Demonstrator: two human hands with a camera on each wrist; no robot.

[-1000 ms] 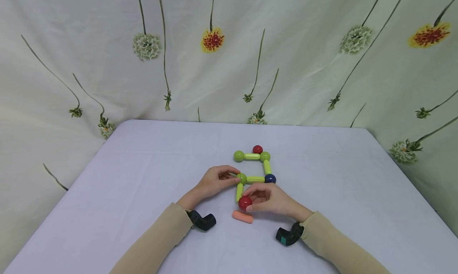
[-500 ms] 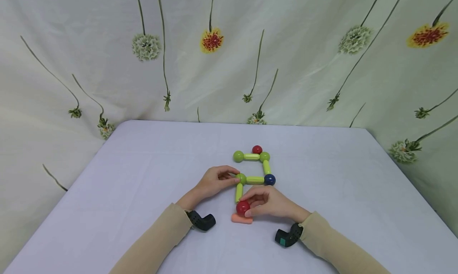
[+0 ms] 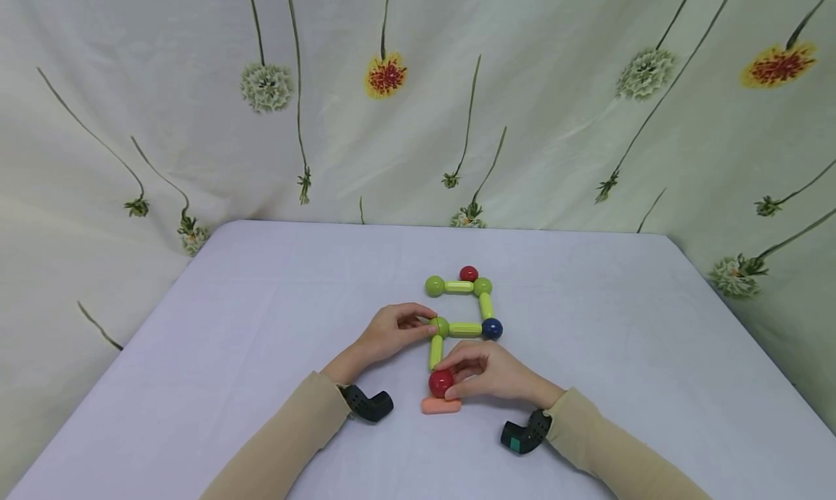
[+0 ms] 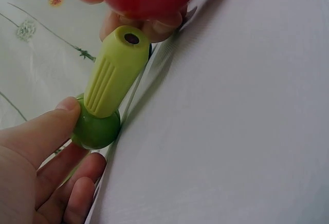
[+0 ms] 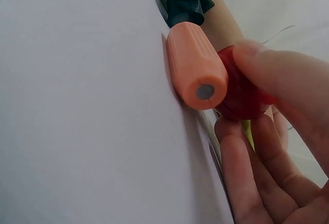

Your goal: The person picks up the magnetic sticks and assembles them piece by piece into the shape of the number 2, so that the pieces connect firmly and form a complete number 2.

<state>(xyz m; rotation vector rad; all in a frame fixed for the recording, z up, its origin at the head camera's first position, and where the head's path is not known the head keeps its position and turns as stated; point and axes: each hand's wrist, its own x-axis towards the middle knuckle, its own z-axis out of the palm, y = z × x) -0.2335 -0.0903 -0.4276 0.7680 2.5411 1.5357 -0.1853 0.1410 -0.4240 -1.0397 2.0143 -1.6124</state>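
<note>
My right hand [image 3: 486, 373] pinches a red ball [image 3: 440, 383] between thumb and fingers. An orange magnetic stick [image 3: 440, 406] lies right beside that ball, on the near side; its end with a grey magnet faces the right wrist camera. With thumb and fingertips, my left hand [image 3: 395, 329] holds a green ball [image 4: 96, 130]. From this ball a yellow-green magnetic stick [image 4: 114, 75] reaches towards the red ball, and a dark magnet shows in its uncovered end. Another yellow-green stick [image 3: 465, 330] runs from the green ball to a dark blue ball [image 3: 492, 329].
Farther back, a yellow-green stick [image 3: 486, 305] links the blue ball to a green ball [image 3: 482, 287]. A further stick [image 3: 459, 287] joins that to another green ball [image 3: 434, 286]. A second red ball [image 3: 469, 273] sits behind the corner. All lie on a white-covered table [image 3: 620, 326].
My right hand has drawn the red ball from the stick's end towards me, up to the orange stick. The orange stick has turned straighter and shifted slightly nearer. My left hand stays put.
</note>
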